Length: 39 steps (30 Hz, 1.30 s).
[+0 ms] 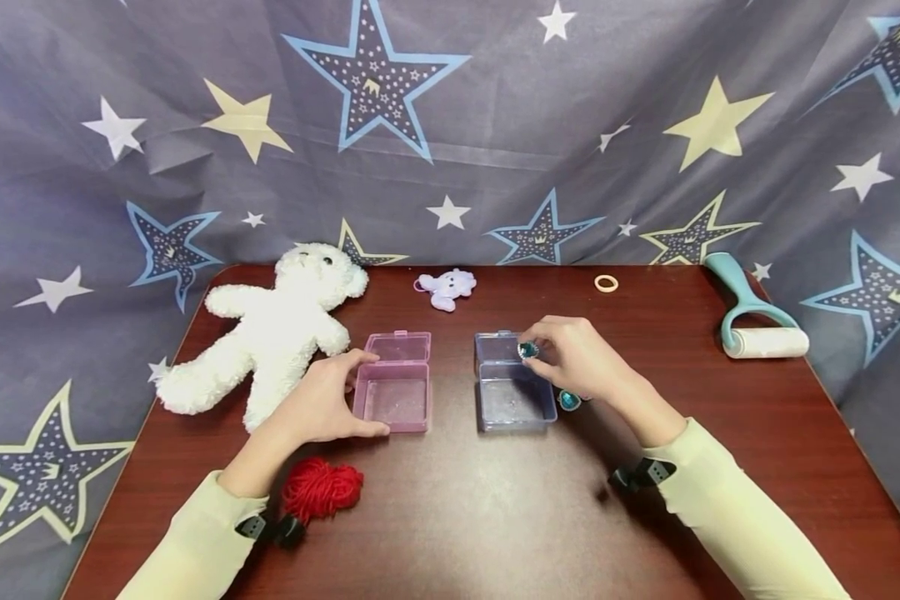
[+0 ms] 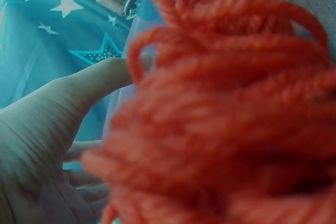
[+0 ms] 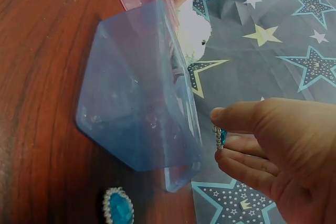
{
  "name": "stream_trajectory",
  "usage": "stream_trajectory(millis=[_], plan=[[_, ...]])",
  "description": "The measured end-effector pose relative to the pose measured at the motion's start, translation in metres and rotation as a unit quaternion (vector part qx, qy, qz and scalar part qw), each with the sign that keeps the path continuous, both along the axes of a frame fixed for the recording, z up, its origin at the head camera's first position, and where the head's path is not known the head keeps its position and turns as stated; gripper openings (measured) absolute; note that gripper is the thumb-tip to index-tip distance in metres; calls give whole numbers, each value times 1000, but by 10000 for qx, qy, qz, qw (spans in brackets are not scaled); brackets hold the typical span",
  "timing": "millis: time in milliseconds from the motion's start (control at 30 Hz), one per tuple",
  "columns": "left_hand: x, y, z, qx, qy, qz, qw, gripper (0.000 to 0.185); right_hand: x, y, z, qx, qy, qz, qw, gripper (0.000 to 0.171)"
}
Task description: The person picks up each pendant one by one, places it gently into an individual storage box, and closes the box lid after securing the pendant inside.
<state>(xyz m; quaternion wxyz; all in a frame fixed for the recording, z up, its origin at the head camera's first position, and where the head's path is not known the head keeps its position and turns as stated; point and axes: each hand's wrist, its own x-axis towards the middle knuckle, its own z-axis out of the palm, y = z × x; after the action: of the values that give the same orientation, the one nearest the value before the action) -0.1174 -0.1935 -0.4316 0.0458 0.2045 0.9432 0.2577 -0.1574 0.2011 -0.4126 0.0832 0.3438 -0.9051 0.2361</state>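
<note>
Two small clear plastic boxes stand with their lids swung back on the table, a pink box [image 1: 393, 398] and a blue box [image 1: 516, 402]. My left hand [image 1: 327, 398] holds the pink box at its left side, thumb at the front corner and fingers near the hinge. Over the blue box's rear part, my right hand [image 1: 579, 357] pinches a teal gem with a silver beaded rim [image 1: 527, 350] between thumb and fingers. A matching teal gem [image 3: 119, 208] lies on the table beside the blue box's right wall. Both boxes show bare floors.
A white plush bear [image 1: 277, 333] lies left of the pink box. Red yarn [image 1: 321, 487] sits close to the left wrist and fills much of that wrist's view. Further back are a small lilac plush [image 1: 448, 288], a yellowish ring [image 1: 606, 284] and a lint roller [image 1: 763, 342].
</note>
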Motion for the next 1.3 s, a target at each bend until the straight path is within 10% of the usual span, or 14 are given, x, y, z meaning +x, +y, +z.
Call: stream_trajectory(millis=[367, 733, 1300], plan=[[-5, 13, 24, -238, 344, 317, 9986, 101, 0, -5, 0, 74, 87, 129, 9999, 19], [-15, 76, 49, -282, 451, -250, 9983, 95, 1, -9, 0, 86, 92, 169, 9998, 20], [-11, 147, 28, -763, 344, -956, 9919, 97, 11, -19, 2, 12, -195, 549, 9983, 22]])
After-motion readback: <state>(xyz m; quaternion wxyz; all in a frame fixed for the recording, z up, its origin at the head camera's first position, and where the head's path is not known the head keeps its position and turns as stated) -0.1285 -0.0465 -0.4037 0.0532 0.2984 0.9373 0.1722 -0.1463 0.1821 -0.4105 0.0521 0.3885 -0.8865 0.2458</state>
